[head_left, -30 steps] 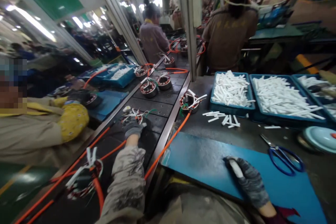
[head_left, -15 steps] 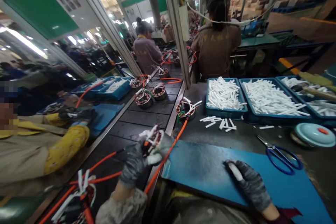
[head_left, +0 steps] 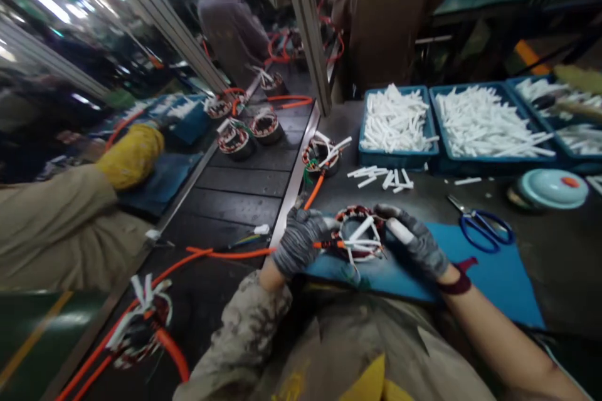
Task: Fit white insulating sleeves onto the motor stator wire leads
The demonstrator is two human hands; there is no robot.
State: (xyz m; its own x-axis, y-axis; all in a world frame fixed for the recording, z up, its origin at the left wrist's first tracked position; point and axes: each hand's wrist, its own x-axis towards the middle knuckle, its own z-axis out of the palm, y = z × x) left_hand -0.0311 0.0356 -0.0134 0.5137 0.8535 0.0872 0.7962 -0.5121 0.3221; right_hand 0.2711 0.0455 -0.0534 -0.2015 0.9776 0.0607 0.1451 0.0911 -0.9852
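Note:
A motor stator (head_left: pixel 348 220), a ring of copper windings with white sleeves and loose leads on top, sits over the blue mat (head_left: pixel 493 282) in front of me. My left hand (head_left: pixel 297 243), in a grey glove, grips its left side, close to the orange cable (head_left: pixel 263 253) that runs off leftward. On the other side my right hand (head_left: pixel 416 241), also gloved and with a white-covered thumb, holds the ring's right edge. The undersides of the fingers are partly hidden. Another stator (head_left: pixel 321 155) with white sleeves stands just beyond, beside the conveyor (head_left: pixel 235 185).
Blue bins (head_left: pixel 397 156) of white sleeves line the back right, with loose sleeves (head_left: pixel 367 174) before them. Blue-handled scissors (head_left: pixel 484 232) and a lidded pale-blue bowl (head_left: pixel 552 189) lie at right. More stators (head_left: pixel 235 141) stand on the conveyor. A co-worker's yellow sleeve (head_left: pixel 136 153) is across it.
My left hand has brought the stator from the conveyor rightward onto the mat. My right hand has moved up and left to take its other side. The view has tipped downward.

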